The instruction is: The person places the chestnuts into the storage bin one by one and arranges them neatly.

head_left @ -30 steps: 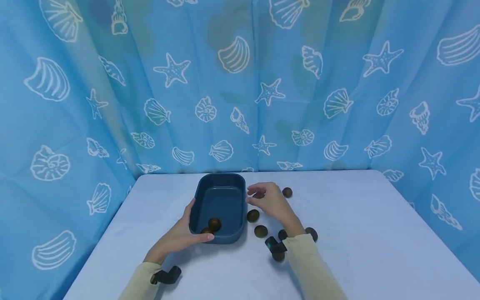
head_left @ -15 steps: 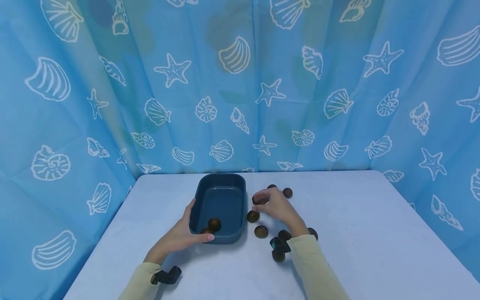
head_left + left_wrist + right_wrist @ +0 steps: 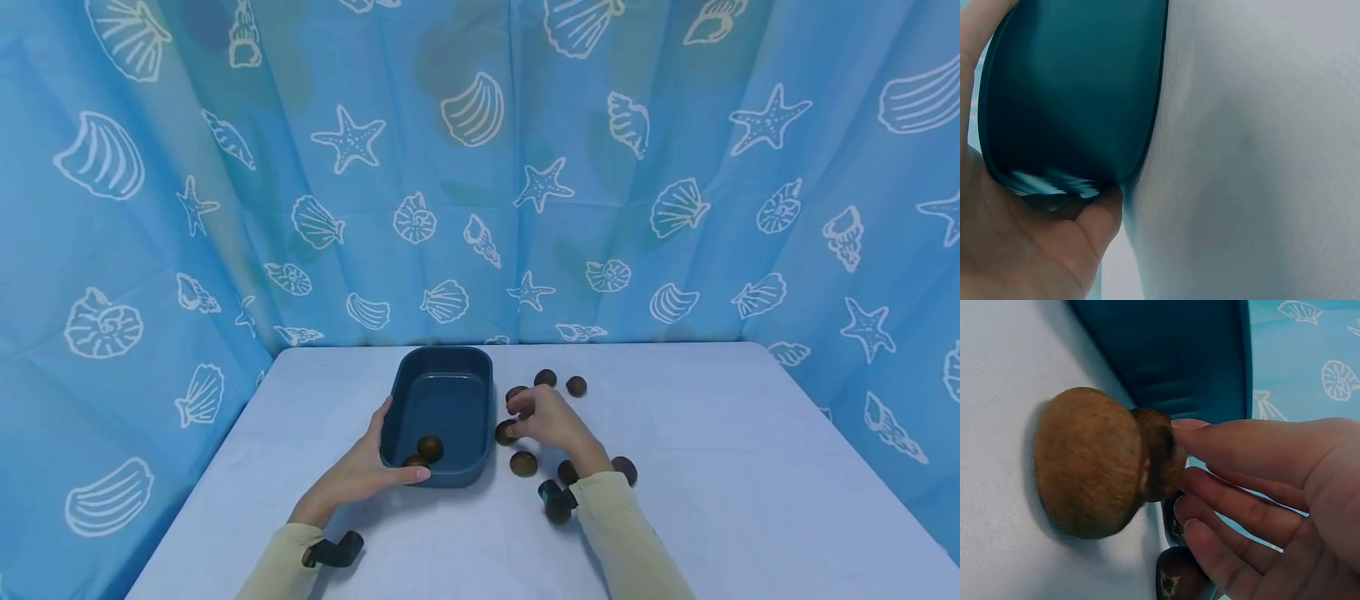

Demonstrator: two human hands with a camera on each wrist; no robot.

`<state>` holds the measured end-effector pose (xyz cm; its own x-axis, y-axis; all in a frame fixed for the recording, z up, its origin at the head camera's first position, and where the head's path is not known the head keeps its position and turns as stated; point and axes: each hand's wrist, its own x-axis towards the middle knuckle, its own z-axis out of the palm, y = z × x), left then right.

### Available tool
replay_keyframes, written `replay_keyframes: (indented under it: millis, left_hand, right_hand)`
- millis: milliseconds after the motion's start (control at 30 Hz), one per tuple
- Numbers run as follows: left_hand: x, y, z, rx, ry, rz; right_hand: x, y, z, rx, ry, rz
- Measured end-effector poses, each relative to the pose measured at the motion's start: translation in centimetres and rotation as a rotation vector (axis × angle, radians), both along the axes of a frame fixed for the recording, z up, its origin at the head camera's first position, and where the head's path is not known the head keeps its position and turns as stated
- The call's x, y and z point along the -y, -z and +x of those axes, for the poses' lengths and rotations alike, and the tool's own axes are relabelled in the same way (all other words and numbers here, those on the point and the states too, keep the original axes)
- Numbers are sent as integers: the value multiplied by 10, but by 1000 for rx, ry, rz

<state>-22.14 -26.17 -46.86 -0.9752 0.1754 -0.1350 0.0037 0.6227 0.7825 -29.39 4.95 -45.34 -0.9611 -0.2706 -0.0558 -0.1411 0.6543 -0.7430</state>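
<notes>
My left hand (image 3: 356,473) grips the near left corner of a dark blue rectangular dish (image 3: 450,417), its thumb across the near wall. In the left wrist view the thumb (image 3: 1100,219) curls at the dish's rim. Two brown chestnuts (image 3: 430,448) lie inside at the near end. My right hand (image 3: 551,419) is just right of the dish, thumb and fingers parted around a chestnut (image 3: 1159,447). The thumb tip overlaps that chestnut in the right wrist view, and the index fingertip is at its edge. Another chestnut (image 3: 1088,464) sits nearest the right wrist camera.
More chestnuts lie on the white table (image 3: 720,467): a pair (image 3: 546,378) beyond the right hand, one (image 3: 523,463) nearer me, one (image 3: 623,469) beside the right sleeve, others partly hidden by the wrist camera (image 3: 557,493). A blue shell-patterned curtain (image 3: 480,183) hangs behind.
My right hand has drawn back from the dish's right edge toward me, uncovering chestnuts at the back, and its thumb has come down to a nearer one. The left hand and dish stay put.
</notes>
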Motion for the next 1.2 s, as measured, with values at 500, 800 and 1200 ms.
replay_keyframes:
  millis: [500,800,1200]
  left_hand:
    - [0,2,0,13,-15,0]
    - [-1,1,0,6,-10,13]
    - [-1,2,0,4,-17,11]
  right_hand:
    - [7,7,3,1,-78,37]
    - [9,6,5,-19,-85,64]
    - [5,-2,5,-44,-111,76]
